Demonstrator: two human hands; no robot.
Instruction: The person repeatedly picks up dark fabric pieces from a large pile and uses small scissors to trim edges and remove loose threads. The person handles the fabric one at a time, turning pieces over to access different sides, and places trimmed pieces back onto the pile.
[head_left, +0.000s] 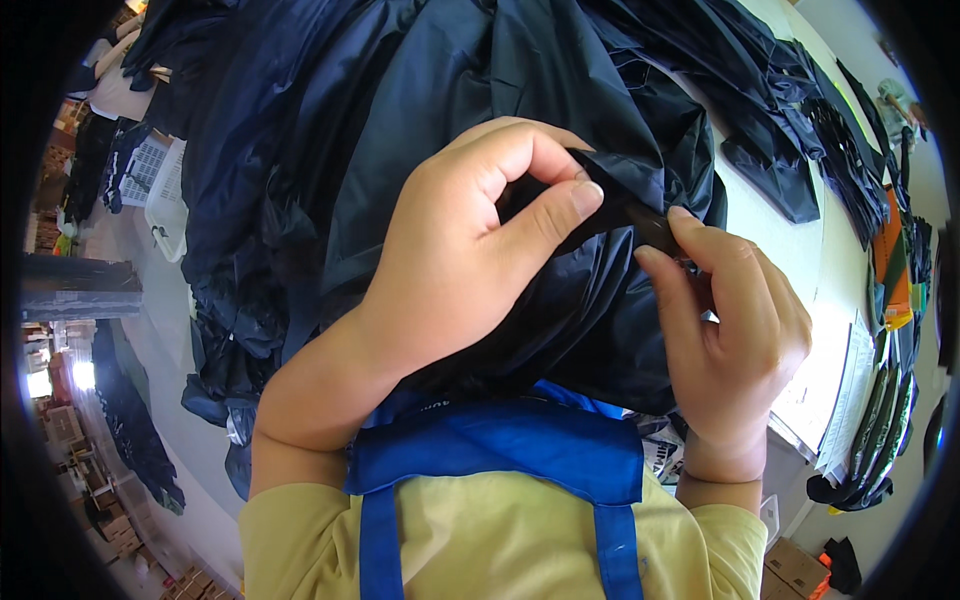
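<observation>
A large sheet of thin, slightly shiny black fabric (420, 100) lies in folds in front of me and hangs down toward my lap. My left hand (450, 230) is closed, its thumb and index finger pinching the fabric near a raised fold. To its right, my right hand (740, 310) is closed too, thumb and index fingertip pressed together on a dark edge of the same fabric. A short stretch of that edge spans between the two hands. Whether a small part sits in the right fingertips is too dark to make out.
More black fabric (770, 180) lies on the pale table (790, 260) to the right. Printed sheets (845, 400) and bundled dark pieces (880, 430) are at the far right. At the left are a white basket (168, 200) and another person's arm (115, 55). A cardboard box (795, 570) stands lower right.
</observation>
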